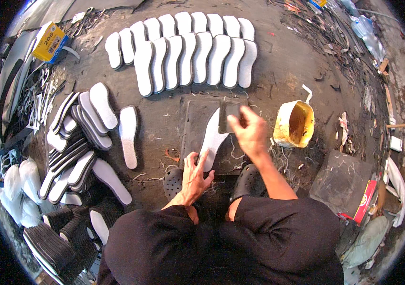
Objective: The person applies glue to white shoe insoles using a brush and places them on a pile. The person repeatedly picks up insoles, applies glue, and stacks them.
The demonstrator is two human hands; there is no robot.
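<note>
In front of me a white insole (213,138) lies on a dark flat board (195,118), its heel end toward me. My left hand (194,183) rests on that heel end with its fingers spread. My right hand (251,130) is closed on a dark rectangular block (230,114), slightly blurred, which covers part of the insole's upper right side. Just to the left, a single white insole (128,135) with a dark edge lies on the ground.
Two rows of white insoles (202,59) lie beyond the board. A heap of insoles (81,142) and dark stacks (53,242) are at left. A yellow cut-open container (293,124) stands right of my hand. A yellow-blue box (49,42), dark slab (342,183) and scraps lie around.
</note>
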